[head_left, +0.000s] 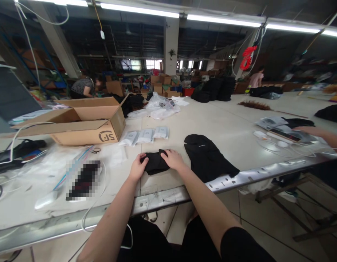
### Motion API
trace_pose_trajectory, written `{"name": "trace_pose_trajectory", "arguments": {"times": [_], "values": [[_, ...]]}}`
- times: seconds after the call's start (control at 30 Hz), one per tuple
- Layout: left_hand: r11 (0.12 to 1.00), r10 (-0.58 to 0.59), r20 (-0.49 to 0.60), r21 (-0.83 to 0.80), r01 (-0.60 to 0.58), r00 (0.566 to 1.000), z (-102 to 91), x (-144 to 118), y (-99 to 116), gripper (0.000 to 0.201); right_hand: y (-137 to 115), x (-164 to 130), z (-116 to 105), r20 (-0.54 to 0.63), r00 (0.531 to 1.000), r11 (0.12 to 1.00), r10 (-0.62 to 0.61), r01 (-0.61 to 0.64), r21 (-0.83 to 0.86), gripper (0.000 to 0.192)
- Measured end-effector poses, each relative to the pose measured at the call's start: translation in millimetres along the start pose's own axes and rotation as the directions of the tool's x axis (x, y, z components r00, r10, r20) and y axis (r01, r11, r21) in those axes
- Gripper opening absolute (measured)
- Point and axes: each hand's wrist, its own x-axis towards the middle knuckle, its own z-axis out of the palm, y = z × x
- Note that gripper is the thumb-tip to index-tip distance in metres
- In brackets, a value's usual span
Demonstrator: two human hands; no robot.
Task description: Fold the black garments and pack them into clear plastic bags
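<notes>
A folded black cloth garment (156, 163) lies on the table in front of me. My left hand (138, 167) grips its left end, thumb on top and fingers curled over the far edge. At the other end, my right hand (173, 159) holds the cloth with its thumb and fingers at the upper right corner. Just right of it a second black garment (208, 156), hood-shaped with a small white mark, is spread flat with its lower corner at the table's metal edge. Beyond my hands are several flat grey-white packets (145, 135) in a row.
An open cardboard box (86, 134) stands at left, with clear plastic bags (45, 167) before it. Crumpled plastic (160, 105) and black stacks (214, 90) are farther back. At right, another person's arm (326, 136) reaches toward packets and cables. A metal strip (163, 198) edges the table.
</notes>
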Motion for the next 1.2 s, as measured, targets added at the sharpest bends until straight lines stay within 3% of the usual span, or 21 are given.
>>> {"name": "trace_pose_trajectory", "arguments": {"times": [0.1, 0.17, 0.23, 0.37, 0.47, 0.57, 0.7, 0.8, 0.9, 1.0, 1.03, 1.1, 1.2], "values": [[0.964, 0.169, -0.006, 0.209, -0.164, 0.986, 1.3, -2, 4, 0.036, 18, -15, 29, -0.122, 0.99, 0.998, 0.068, -0.069, -0.004, 0.051], [0.911, 0.305, -0.028, 0.301, -0.283, 0.952, 2.2, -6, 10, 0.031, 24, -22, 34, -0.216, 0.967, 0.99, 0.134, -0.142, -0.02, 0.057], [0.844, 0.385, 0.036, 0.391, -0.367, 0.922, 4.2, -11, 13, 0.032, 25, -25, 33, -0.25, 0.946, 0.973, 0.205, -0.225, -0.056, 0.061], [0.708, 0.307, 0.318, 0.554, -0.439, 0.897, 12.6, -16, 15, 0.041, 23, -23, 30, -0.192, 0.961, 0.975, 0.197, -0.214, -0.068, 0.059], [0.673, 0.231, 0.367, 0.609, -0.42, 0.901, 18.4, -15, 15, 0.049, 27, -21, 31, -0.144, 0.982, 0.992, 0.125, -0.122, 0.029, 0.058], [0.68, 0.198, 0.374, 0.613, -0.402, 0.906, 22.9, -14, 18, 0.056, 35, -19, 34, -0.114, 0.985, 0.963, 0.129, -0.097, 0.25, 0.063], [0.716, 0.141, 0.382, 0.598, -0.36, 0.914, 29.9, -17, 22, 0.058, 45, -14, 42, -0.188, 0.952, 0.84, 0.242, -0.109, 0.532, 0.058], [0.749, 0.161, 0.363, 0.56, -0.353, 0.918, 33.9, -19, 24, 0.054, 49, -7, 48, -0.26, 0.875, 0.746, 0.408, -0.156, 0.648, 0.066], [0.75, 0.192, 0.355, 0.548, -0.37, 0.915, 36.5, -19, 25, 0.053, 47, -1, 49, -0.213, 0.806, 0.539, 0.552, -0.15, 0.829, 0.074], [0.713, 0.176, 0.393, 0.581, -0.392, 0.902, 40.5, -19, 25, 0.053, 39, 1, 48, -0.094, 0.867, 0.246, 0.489, -0.034, 0.969, 0.054], [0.699, 0.177, 0.399, 0.593, -0.4, 0.9, 42.1, -20, 25, 0.053, 36, 0, 48, -0.076, 0.898, 0.196, 0.433, -0.012, 0.981, 0.05], [0.679, 0.19, 0.403, 0.605, -0.416, 0.895, 45.3, -20, 24, 0.054, 29, -2, 49, -0.087, 0.936, 0.23, 0.34, 0.007, 0.973, 0.052], [0.666, 0.207, 0.417, 0.603, -0.44, 0.885, 47.8, -22, 22, 0.055, 22, -7, 52, -0.209, 0.946, 0.489, 0.246, 0.065, 0.87, 0.063]]}}
